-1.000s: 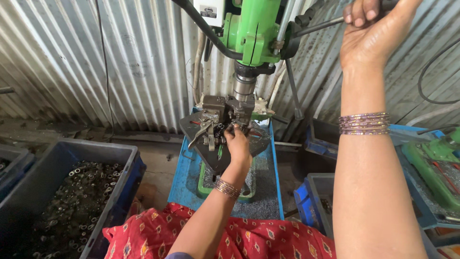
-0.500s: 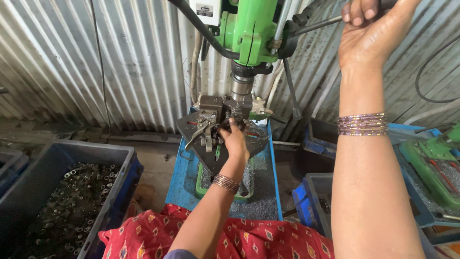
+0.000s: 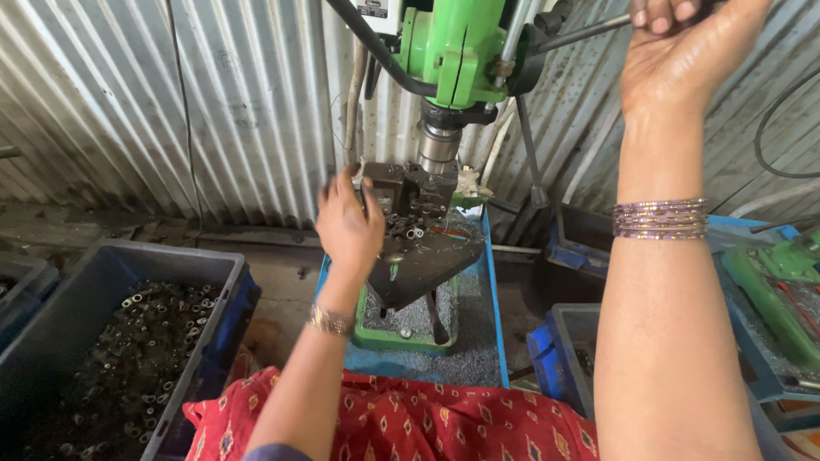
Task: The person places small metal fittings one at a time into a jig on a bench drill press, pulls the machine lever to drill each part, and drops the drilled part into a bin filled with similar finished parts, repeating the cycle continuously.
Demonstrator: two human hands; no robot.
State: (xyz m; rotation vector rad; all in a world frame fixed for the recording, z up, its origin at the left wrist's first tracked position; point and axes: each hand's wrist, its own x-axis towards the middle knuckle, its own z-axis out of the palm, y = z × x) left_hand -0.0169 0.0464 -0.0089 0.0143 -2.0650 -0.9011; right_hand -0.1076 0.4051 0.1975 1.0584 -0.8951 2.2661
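1. The left hand (image 3: pixel 348 224) is hovering at the left side of the dark clamping fixture (image 3: pixel 408 195) on the green drill press (image 3: pixel 453 47), fingers loosely curled; it is blurred, so I cannot tell whether it is pinching anything.
2. The fixture is sitting directly under the spindle (image 3: pixel 440 145), whose long axis is running straight down; the fixture lies just right of the left hand, touching or nearly so.
3. The right hand (image 3: pixel 679 47) is gripping the feed lever (image 3: pixel 581 32) up and to the right of the drill press head, closed around the handle.
4. The left hand is the nearer one to the fixture; the right is well apart.
5. Small metal rings (image 3: pixel 408 229) are lying on the dark drill table (image 3: pixel 427 265) just below the fixture.
6. A blue bin (image 3: pixel 128 265) of dark metal parts is standing well left of the drill press.
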